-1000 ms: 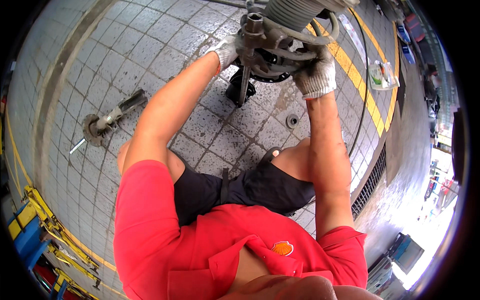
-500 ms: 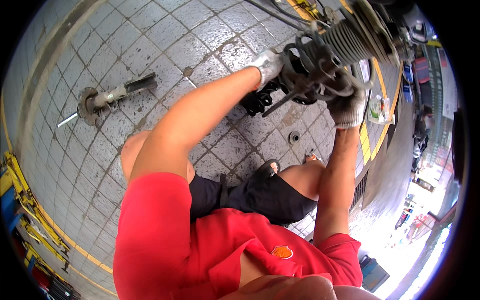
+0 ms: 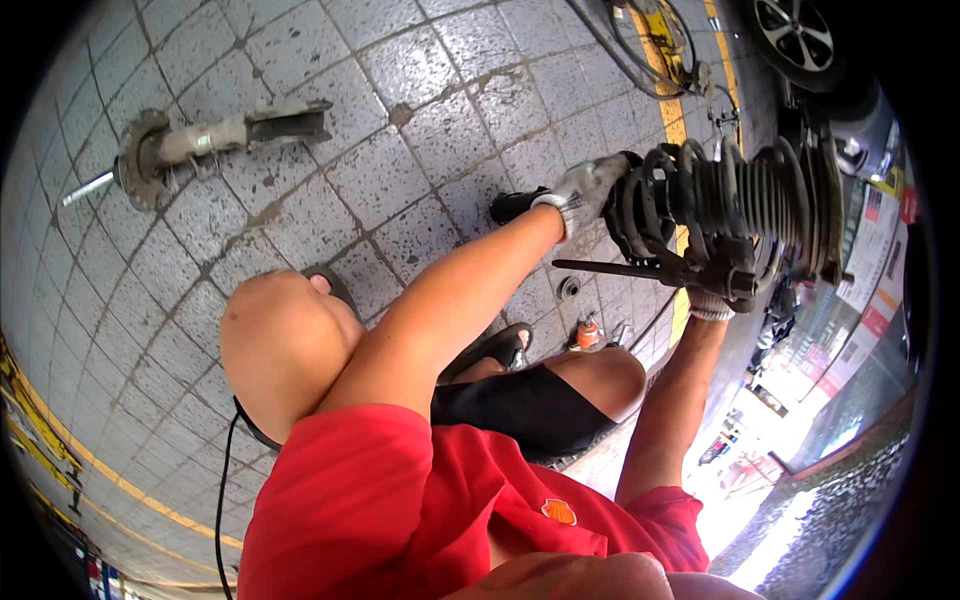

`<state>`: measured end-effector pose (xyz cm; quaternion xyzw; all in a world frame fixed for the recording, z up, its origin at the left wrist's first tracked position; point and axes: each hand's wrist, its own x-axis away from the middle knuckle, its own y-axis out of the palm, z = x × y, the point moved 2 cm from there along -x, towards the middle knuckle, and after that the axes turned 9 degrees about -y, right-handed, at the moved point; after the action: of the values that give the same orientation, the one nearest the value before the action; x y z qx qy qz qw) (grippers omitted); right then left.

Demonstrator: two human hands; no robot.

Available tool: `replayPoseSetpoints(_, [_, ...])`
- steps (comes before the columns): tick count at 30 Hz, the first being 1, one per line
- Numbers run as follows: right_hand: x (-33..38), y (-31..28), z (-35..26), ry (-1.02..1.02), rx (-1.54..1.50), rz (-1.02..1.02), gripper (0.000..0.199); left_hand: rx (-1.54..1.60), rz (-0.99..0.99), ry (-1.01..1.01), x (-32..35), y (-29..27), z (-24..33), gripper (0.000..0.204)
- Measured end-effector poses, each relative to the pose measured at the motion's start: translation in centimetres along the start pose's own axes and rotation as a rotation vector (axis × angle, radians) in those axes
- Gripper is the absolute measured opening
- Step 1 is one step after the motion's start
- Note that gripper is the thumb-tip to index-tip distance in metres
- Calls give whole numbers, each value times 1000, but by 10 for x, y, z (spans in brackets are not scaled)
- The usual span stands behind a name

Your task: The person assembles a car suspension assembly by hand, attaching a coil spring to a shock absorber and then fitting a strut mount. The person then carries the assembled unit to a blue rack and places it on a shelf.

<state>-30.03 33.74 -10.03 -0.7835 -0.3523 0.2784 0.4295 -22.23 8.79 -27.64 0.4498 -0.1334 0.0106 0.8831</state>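
A dark coil spring [image 3: 690, 205] is held up off the floor at the right, lying roughly sideways. A spring compressor with a long threaded rod [image 3: 620, 268] is fitted along its near side. My left hand [image 3: 587, 190], in a grey-white knit glove, is closed on the spring's left end. My right hand [image 3: 708, 304] reaches up under the compressor and supports the spring there; its fingers are hidden behind the metal, and mainly the glove cuff shows. On the tiles at the left lies a dirty strut [image 3: 205, 142] with a bright rod. A black cylindrical part [image 3: 515, 205] lies beside my left wrist.
A small round part [image 3: 569, 288] and an orange item [image 3: 587, 332] are on the floor near my foot. Hoses and a yellow device [image 3: 660, 45] lie at the far right, by a car wheel [image 3: 795, 35]. Yellow metal equipment [image 3: 35, 420] stands at the left edge.
The coil spring with its compressor has swung to a more level position and further right, both hands moving with it. My view has shifted, and the strut on the floor appears larger.
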Motion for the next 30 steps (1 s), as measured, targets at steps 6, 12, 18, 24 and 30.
replayPoseSetpoints(6, [-8, -9, -28, 240, 111, -157, 38, -631, 20, 127, 5, -7, -6, 29])
replayPoseSetpoints(12, [29, -6, -3, 627, -699, 349, 33, -247, 41, -56, 24, 13, -6, 38])
replayPoseSetpoints(18, [44, 3, -17, 741, -1284, 432, 40, -176, 42, -63, 11, 10, -27, 37])
replayPoseSetpoints(24, [55, 11, -37, 599, -899, 315, 32, -61, 95, -123, 19, 16, -23, 34])
replayPoseSetpoints(30, [83, 13, -34, 583, -1023, 433, 28, -27, 53, -144, 34, 28, -21, 37])
